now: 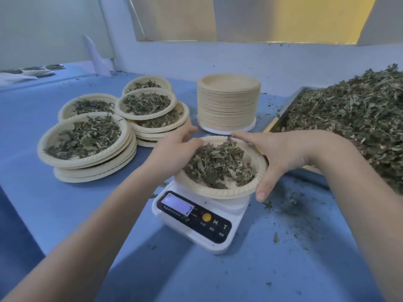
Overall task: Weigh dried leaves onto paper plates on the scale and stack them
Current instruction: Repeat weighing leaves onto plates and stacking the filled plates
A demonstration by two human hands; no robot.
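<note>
Over scale (197,221) | leaf-filled plate (231,194) between left hand (174,152), right hand (277,158) grip

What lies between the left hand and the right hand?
In the head view, the leaf-filled beige paper plate over the white scale; left hand, right hand grip its rim.

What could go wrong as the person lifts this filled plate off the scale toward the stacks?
The left hand and right hand grip the filled paper plate only at its rim, so it could flex or tilt and spill dried leaves, as crumbs on the blue table suggest. The nearest stack of filled plates sits unevenly; another plate may slide or crush leaves beneath.
</note>
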